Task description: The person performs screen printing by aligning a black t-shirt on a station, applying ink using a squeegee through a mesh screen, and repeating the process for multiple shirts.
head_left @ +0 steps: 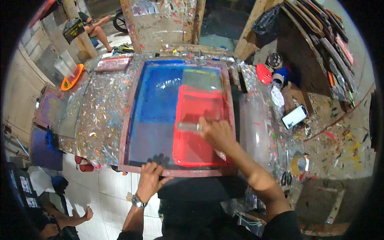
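Observation:
A wooden-framed printing screen lies on the bench, its mesh showing blue, grey, yellowish and red areas. My left hand grips the near edge of the frame left of centre, fingers bent over it, a metal watch on the wrist. My right hand is closed on a pale squeegee held across the red ink area. The far end of that tool reaches the red area's left border, and its lower part is partly hidden by the hand.
The paint-spattered bench holds an orange tray, a phone, tape, scissors and a clear sheet roll. Stacked boards stand right. Other people's legs show at upper left and lower left.

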{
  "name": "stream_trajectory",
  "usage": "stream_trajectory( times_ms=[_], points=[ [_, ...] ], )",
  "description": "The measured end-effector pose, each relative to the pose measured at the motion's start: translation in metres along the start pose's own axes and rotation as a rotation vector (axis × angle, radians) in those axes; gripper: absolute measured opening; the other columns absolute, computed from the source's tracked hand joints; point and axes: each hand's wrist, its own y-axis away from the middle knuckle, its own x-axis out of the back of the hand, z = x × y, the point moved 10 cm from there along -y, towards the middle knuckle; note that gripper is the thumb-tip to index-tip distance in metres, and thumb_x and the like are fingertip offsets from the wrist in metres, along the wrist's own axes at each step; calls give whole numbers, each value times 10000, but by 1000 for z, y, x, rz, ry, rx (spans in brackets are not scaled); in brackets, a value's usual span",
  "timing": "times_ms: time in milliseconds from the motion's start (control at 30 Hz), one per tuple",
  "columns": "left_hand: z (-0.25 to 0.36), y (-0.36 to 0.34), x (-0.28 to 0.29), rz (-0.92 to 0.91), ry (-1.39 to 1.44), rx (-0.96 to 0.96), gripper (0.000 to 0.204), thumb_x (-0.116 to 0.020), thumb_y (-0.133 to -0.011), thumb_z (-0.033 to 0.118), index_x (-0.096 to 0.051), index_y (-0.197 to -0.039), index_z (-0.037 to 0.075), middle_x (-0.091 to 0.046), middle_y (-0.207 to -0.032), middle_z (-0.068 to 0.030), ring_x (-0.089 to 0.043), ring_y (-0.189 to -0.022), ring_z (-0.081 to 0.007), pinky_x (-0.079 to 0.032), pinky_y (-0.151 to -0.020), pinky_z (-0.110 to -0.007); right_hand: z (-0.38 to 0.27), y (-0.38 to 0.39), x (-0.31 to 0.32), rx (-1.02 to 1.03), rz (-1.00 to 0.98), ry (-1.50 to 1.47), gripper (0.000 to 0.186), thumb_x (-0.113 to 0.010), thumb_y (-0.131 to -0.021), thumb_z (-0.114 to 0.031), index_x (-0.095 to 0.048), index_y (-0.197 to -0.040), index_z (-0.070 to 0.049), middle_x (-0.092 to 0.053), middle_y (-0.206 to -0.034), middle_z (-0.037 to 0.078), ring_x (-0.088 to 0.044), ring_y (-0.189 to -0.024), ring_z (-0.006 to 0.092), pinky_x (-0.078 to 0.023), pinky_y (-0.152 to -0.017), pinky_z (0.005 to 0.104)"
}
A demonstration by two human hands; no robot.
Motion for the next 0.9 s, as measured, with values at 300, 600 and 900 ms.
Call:
stream_trajectory(
  times_ms=[300, 600, 900],
  points=[
    [-40, -91, 81, 203, -307, -174, 442, -868, -732, 398, -662, -885, 38, -565, -869, -102, -567, -862, -316, -425, -770, -445, -79, 8, 48, 59, 411, 48, 487, -709, -872, -543, -633, -1070, -106, -614, -939, 83, -667, -905, 280, -291, -1114, 704],
    [60, -63, 150, 1012, 3, -417, 418, -870, -769, 335, -698, -1032, 59, -596, -956, -122, -580, -962, -334, -423, -903, -497, -70, -2, 252, -40, 1021, 233, 592, -758, -773, -660, -649, -915, -96, -591, -820, 54, -589, -802, 229, -396, -934, 502],
    [92, -195, -40, -170, 483, -330, 479, -758, -885, 188, -633, -1324, 45, -616, -1391, -155, -589, -1261, -355, -444, -1086, -472, 0, -115, 406, 170, 976, 180, 762, -606, -855, -764, -737, -967, -22, -733, -865, 250, -729, -852, 420, -564, -745, 515]
  ],
)
